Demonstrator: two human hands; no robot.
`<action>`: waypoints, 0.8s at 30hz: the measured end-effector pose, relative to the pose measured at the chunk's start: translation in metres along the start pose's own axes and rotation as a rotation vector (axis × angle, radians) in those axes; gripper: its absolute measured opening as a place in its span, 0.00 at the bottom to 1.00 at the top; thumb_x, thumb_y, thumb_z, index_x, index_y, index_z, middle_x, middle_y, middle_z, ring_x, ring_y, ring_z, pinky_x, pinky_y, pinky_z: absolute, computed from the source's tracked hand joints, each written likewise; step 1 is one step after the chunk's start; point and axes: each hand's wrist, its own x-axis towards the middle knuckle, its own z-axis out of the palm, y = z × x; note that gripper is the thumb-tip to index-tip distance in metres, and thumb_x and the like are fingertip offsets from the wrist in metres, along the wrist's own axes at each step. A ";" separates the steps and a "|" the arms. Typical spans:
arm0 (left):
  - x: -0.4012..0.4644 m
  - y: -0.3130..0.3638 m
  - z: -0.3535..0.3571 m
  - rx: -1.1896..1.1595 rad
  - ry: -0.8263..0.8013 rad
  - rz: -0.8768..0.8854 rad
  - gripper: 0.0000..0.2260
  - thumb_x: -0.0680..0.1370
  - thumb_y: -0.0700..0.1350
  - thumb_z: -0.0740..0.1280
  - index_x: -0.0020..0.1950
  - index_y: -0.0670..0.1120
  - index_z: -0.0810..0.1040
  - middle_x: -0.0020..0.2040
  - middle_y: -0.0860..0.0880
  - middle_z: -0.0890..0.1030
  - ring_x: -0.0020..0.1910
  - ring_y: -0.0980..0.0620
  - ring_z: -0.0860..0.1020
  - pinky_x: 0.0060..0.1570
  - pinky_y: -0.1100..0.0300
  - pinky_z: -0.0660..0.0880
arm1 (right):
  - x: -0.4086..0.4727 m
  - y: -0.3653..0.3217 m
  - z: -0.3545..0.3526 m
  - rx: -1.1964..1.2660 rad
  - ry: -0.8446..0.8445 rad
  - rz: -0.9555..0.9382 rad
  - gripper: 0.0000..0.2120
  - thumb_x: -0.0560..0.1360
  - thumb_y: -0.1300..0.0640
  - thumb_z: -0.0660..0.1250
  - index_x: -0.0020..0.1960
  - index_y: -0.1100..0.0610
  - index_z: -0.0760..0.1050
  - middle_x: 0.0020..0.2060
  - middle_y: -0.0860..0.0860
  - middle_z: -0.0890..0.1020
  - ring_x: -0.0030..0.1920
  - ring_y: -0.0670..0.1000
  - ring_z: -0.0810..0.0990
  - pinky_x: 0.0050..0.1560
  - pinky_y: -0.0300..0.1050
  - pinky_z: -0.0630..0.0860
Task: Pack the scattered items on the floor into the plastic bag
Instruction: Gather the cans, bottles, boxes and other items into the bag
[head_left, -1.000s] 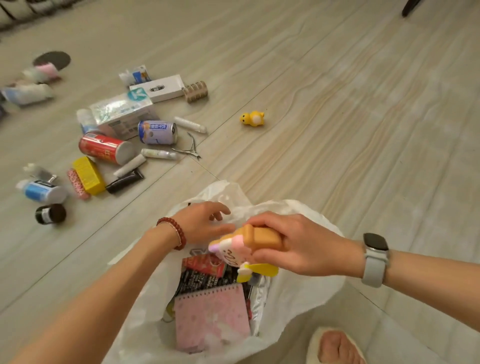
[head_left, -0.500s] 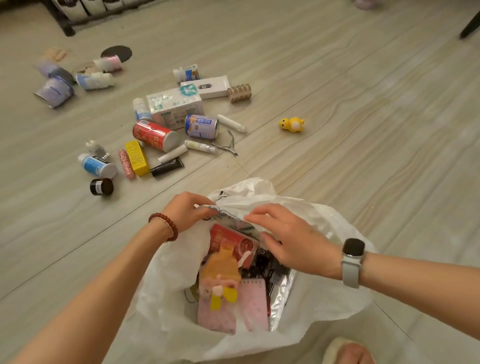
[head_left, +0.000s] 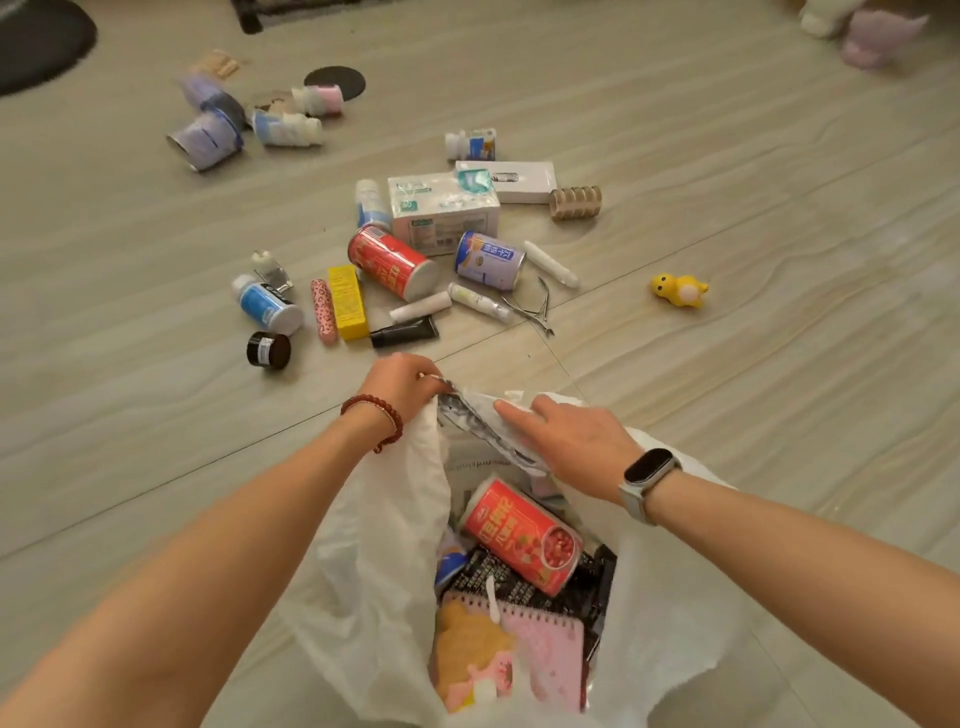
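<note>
Plastic bag on the floor, mouth held open
Plush toy now dropped inside; left hand fingers pinch the rim; right hand released, flat on a silver pouch; many items remain.

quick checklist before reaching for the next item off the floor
1. Plastic bag mouth open: ok, contents visible.
2. Left hand holding the bag's far edge: ok, fingers pinched there.
3. Right hand free: cannot tell, it lies on a silver packet at the rim.
4. Room in the bag: ok, the red can and pink notebook sit low.
5. Items left on the floor: ok, black tube lies nearest.
</note>
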 end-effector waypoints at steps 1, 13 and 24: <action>0.008 -0.009 -0.005 -0.021 0.009 -0.026 0.10 0.73 0.44 0.68 0.50 0.41 0.81 0.51 0.41 0.82 0.48 0.46 0.77 0.48 0.58 0.71 | 0.009 0.003 0.000 -0.029 0.030 -0.019 0.35 0.71 0.59 0.68 0.72 0.49 0.54 0.47 0.53 0.74 0.33 0.49 0.68 0.24 0.39 0.57; 0.015 -0.048 0.008 0.199 0.127 0.254 0.22 0.76 0.50 0.62 0.69 0.51 0.65 0.70 0.46 0.68 0.68 0.45 0.67 0.64 0.47 0.67 | 0.057 0.006 0.003 0.098 -0.117 0.066 0.28 0.73 0.67 0.56 0.70 0.47 0.62 0.70 0.51 0.65 0.70 0.53 0.63 0.69 0.54 0.56; -0.034 -0.076 0.018 0.586 -0.282 0.309 0.30 0.77 0.62 0.47 0.74 0.52 0.39 0.77 0.51 0.40 0.75 0.51 0.38 0.69 0.39 0.35 | 0.043 -0.015 -0.024 -0.403 -0.381 -0.410 0.31 0.66 0.39 0.59 0.68 0.46 0.65 0.66 0.52 0.73 0.67 0.55 0.71 0.64 0.61 0.68</action>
